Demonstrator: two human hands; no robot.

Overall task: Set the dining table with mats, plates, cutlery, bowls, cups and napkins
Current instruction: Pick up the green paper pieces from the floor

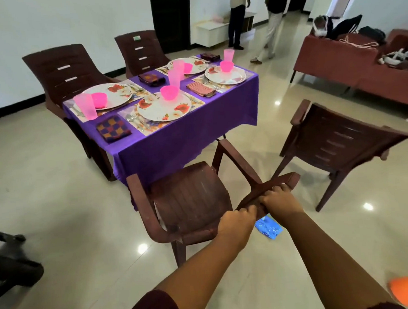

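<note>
Both hands, left hand point(238, 220) and right hand point(281, 199), gripped the near chair point(189, 198) by its back, just beside the set table point(231, 105); shoved carelessly, it could snag the cloth point(174, 146) and topple cups point(86, 109).

Bright, even daylight fills the room, the glossy floor point(57, 187) throws back small white glare spots and soft chair shadows, wide-angle bending curves the walls at the edges, and the lower corners are smeared with blur.
</note>
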